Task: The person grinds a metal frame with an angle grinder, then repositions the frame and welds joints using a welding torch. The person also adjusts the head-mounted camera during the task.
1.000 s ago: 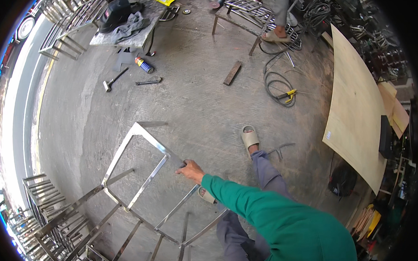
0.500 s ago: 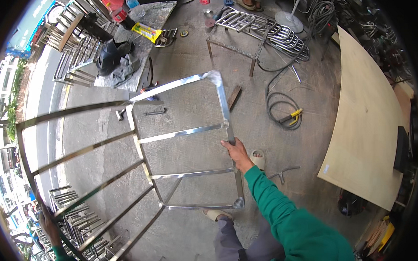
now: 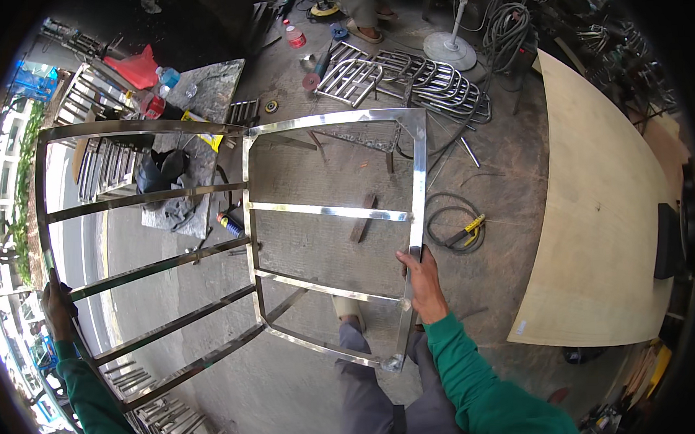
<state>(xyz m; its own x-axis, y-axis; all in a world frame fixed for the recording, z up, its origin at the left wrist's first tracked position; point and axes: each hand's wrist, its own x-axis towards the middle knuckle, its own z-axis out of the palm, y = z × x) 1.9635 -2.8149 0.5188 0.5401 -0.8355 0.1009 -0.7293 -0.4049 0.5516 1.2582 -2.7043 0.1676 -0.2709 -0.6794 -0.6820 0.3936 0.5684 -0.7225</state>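
Note:
A shiny metal frame [image 3: 328, 210] of flat-sided tubing hangs before me, built as two slatted panels meeting at an angle along a middle bar. My left hand [image 3: 58, 307] is closed around the outer bar of the left panel. On the other side, my right hand [image 3: 424, 283] grips the outer bar of the right panel, its thumb over the tube. Rough weld marks show at the right panel's lower corner. The frame is held above the concrete floor, over my legs and sandalled foot.
Bent metal tube pieces [image 3: 419, 80] lie on the floor ahead, near a pedestal fan [image 3: 450, 51] and another person's feet [image 3: 365, 31]. A coiled cable with a yellow-black holder [image 3: 464, 232] lies right of the frame. A plywood sheet [image 3: 592, 201] stands at right, a cluttered worktable [image 3: 224, 80] at left.
The frame has swung round and levelled, its right panel moving right and its left outer bar rising into fuller view. Both hands keep their hold, and my view has shifted.

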